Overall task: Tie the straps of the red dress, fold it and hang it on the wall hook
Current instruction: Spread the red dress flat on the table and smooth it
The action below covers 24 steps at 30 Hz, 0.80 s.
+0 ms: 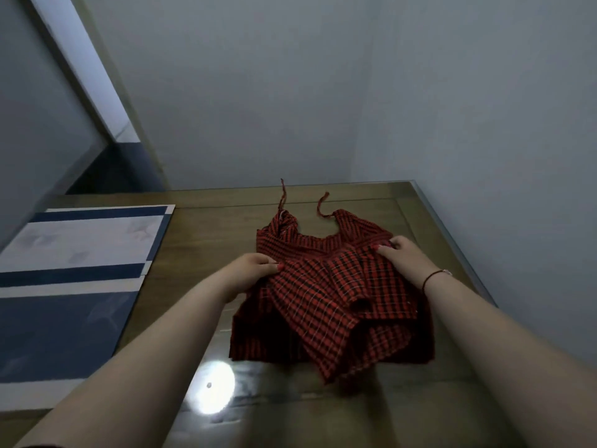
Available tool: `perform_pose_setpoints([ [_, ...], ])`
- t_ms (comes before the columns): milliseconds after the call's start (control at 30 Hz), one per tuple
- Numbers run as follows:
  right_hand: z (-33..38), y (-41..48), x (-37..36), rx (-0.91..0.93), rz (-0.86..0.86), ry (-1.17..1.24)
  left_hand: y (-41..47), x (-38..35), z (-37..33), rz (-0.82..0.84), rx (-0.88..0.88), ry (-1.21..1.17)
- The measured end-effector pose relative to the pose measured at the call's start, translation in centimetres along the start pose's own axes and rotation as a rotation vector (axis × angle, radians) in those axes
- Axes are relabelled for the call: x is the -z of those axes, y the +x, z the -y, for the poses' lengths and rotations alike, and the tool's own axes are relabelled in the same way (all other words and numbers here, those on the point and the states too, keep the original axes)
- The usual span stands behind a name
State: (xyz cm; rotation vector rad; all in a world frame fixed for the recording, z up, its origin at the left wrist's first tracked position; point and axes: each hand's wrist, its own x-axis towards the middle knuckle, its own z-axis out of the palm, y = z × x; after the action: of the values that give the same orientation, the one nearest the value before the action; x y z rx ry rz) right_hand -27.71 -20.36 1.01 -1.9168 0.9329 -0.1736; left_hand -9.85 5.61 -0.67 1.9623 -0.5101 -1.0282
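A red and black checked dress lies on the glass-topped wooden table, its skirt folded up over the bodice. Two thin straps lie loose and apart beyond the neckline, pointing at the wall. My left hand pinches the folded skirt edge at the dress's left side. My right hand presses on and grips the folded cloth at the right side, with a thin bracelet on the wrist. No wall hook is in view.
A blue and white striped mat covers the table's left part. Grey walls stand close behind and to the right of the table. A lamp's glare reflects off the glass near the front.
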Motion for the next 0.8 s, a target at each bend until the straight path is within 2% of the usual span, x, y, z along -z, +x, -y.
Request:
perform_pose_setpoints([
  [133, -0.1, -3.3, 0.3, -0.099, 0.199, -0.129, -1.3, -0.4, 1.2, 0.161, 0.031, 0.016],
  [233, -0.7, -5.7, -0.2, -0.17, 0.36, -0.31, -2.3, -1.3, 2.7, 0.342, 0.073, 0.128],
  [300, -1.7, -7.4, -0.8, -0.265, 0.466, -0.347, -3.3, -2.2, 3.6, 0.462, 0.121, 0.221],
  [500, -6.0, -12.9, -3.3, -0.471, 0.579, -0.36, -5.1, -5.0, 8.2, 0.779, 0.252, 0.354],
  [600, -7.9, -15.5, -4.4, -0.517, 0.659, -0.501, -6.8, -6.6, 9.6, 0.916, 0.251, 0.465],
  [700, -9.8, -18.0, -5.8, -0.596, 0.692, -0.56, -7.9, -7.6, 10.9, 0.985, 0.247, 0.537],
  [800, -11.3, -20.4, -7.4, -0.714, 0.698, -0.535, -8.4, -7.5, 11.4, 0.906, 0.216, 0.54],
])
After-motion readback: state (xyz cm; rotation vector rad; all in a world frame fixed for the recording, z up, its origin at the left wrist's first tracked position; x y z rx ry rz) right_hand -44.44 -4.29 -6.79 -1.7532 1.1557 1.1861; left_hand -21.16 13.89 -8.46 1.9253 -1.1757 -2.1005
